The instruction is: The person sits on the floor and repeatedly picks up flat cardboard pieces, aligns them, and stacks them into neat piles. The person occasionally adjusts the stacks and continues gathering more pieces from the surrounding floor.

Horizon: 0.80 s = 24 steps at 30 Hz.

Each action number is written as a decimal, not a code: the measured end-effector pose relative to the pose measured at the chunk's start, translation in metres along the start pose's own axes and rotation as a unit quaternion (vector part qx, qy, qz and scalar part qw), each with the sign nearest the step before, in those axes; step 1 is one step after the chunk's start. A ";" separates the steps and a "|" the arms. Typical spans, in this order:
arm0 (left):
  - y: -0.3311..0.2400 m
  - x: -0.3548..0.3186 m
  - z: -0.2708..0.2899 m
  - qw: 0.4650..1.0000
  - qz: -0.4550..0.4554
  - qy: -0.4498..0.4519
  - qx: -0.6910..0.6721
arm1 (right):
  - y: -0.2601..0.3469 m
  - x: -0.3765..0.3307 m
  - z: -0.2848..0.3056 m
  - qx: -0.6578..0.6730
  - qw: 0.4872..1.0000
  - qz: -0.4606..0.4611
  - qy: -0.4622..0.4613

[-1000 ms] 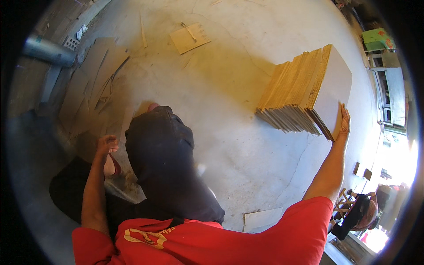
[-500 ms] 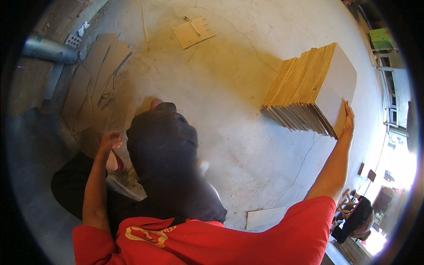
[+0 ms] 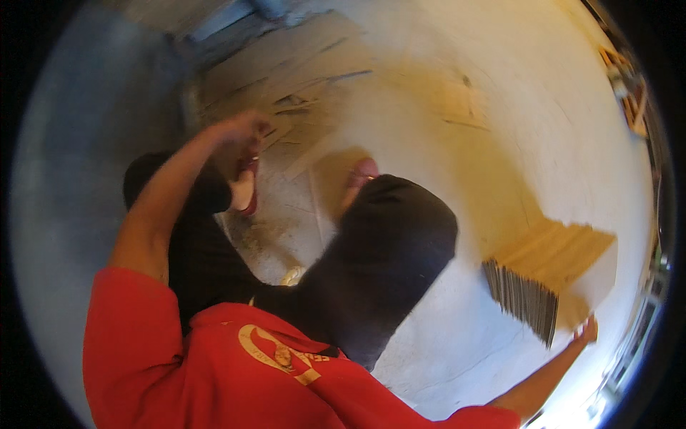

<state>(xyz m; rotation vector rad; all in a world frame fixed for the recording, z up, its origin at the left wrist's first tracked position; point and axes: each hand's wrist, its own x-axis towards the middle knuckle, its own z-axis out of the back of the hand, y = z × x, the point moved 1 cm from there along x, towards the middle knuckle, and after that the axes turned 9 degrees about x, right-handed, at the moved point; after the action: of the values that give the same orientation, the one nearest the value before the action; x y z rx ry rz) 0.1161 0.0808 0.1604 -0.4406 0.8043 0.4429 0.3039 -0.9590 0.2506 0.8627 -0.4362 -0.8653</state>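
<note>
Resting open on the stacked boards [image 3: 550,275], right hand [image 3: 586,330]; left hand [image 3: 239,129] blurred, unclear

You stand on a pale concrete floor [image 3: 500,129], dusty and scuffed, warm yellow where sunlight falls across its upper right. At about four o'clock from your feet a stack of flat cardboard sheets [image 3: 550,275] rests on the floor, its dark layered edge facing you and its tan top lit by the sun. At eleven to twelve o'clock, loose flattened cardboard pieces [image 3: 300,86] lie spread on the concrete, overlapping, with torn edges; motion blur hides their exact number. Your two sandalled feet [image 3: 246,186] are planted on the floor near the centre, just below that scatter.
</note>
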 end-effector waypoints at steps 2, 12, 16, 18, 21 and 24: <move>0.046 -0.015 0.053 0.978 -0.103 -0.113 0.144 | 0.048 0.012 -0.011 -0.135 0.966 0.194 -0.101; 0.145 -0.073 0.186 0.939 -0.095 -0.329 -0.015 | 0.251 -0.288 -0.264 0.093 0.818 0.311 0.475; 0.194 -0.044 0.174 0.951 -0.108 -0.286 0.052 | 0.296 -0.486 -0.349 0.002 0.663 0.258 0.702; 0.226 -0.018 0.155 0.956 -0.111 -0.259 0.085 | 0.298 -0.548 -0.393 -0.052 0.600 0.207 0.771; 0.253 0.028 0.124 0.981 0.000 -0.195 0.005 | 0.284 -0.614 -0.455 -0.088 0.575 0.102 0.807; 0.272 0.076 0.088 0.983 0.014 -0.178 -0.034 | 0.245 -0.658 -0.521 -0.092 0.595 0.029 0.798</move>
<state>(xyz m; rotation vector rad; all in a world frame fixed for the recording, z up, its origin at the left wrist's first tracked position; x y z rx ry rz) 0.0688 0.3667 0.1004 -0.3988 0.4498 0.5581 0.3686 -0.0944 0.1373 1.0796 1.2123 0.1911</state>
